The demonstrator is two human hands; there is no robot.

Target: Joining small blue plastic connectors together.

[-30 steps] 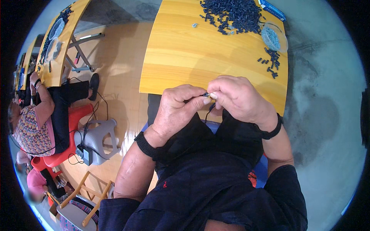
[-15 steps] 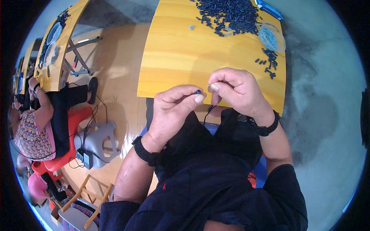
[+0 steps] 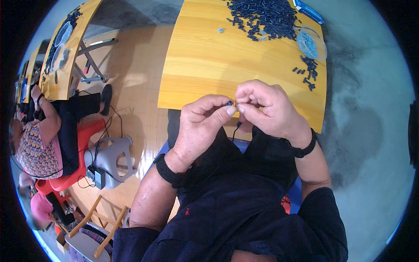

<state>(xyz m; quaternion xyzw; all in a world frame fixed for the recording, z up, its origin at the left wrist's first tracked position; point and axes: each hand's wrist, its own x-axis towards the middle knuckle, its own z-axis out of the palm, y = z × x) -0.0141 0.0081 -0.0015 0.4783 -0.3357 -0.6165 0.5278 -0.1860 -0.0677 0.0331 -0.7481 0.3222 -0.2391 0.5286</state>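
Observation:
Over my lap, at the near edge of the yellow table (image 3: 196, 65), both hands meet fingertip to fingertip. My left hand (image 3: 201, 124) pinches a small black cylindrical piece (image 3: 229, 103) between thumb and forefinger, one end showing. My right hand (image 3: 270, 107) is closed in a pinch right beside that end; a tiny part may be between its fingertips, but they hide it. Farther back lies a big heap of similar black pieces (image 3: 266, 17). A clear round tub (image 3: 309, 43) of small pale-blue parts stands at the right edge, with a smaller group of black pieces (image 3: 310, 67) nearer me.
A blue box (image 3: 309, 11) lies at the far right corner. A few tiny silvery bits (image 3: 220, 30) sit left of the heap. To the left, another person (image 3: 39, 144) sits at a second yellow table (image 3: 65, 83), near a grey stool (image 3: 111, 163) with cables.
My right hand has moved left, bringing its fingertips up to the black piece in my left hand. The view has shifted slightly.

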